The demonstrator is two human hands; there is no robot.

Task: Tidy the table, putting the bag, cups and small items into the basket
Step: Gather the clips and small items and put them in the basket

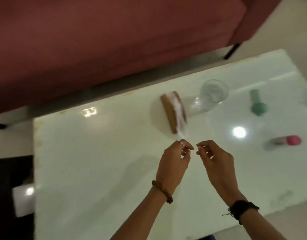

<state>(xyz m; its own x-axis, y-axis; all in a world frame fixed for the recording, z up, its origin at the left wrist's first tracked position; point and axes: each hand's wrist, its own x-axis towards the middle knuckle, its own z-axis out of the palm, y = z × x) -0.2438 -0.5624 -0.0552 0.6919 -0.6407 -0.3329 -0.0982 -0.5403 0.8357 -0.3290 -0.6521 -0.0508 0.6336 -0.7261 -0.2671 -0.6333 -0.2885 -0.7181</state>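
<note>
A white glossy table (97,170) fills the near and middle part of the view, with a dark red sofa (97,40) along its far side. The left hand (173,161), with a ring on one finger and a beaded bracelet (162,191) on the wrist, is raised above the table centre; its fingers are curled and its thumb and forefinger pinch what appears to be the near end of a white handle, though blur hides the exact contact. That handle runs up to the brown bag (173,113), which sits tilted just beyond the hands. The right hand (216,163), with a dark wristband (242,209), is held just beside the left, fingers curled with the tips pinched together; whether they grip anything cannot be determined. Right of the bag stands a clear glass cup (213,92). Further right are a green item (257,104) and, nearer, a pink-capped item (286,141).
</note>
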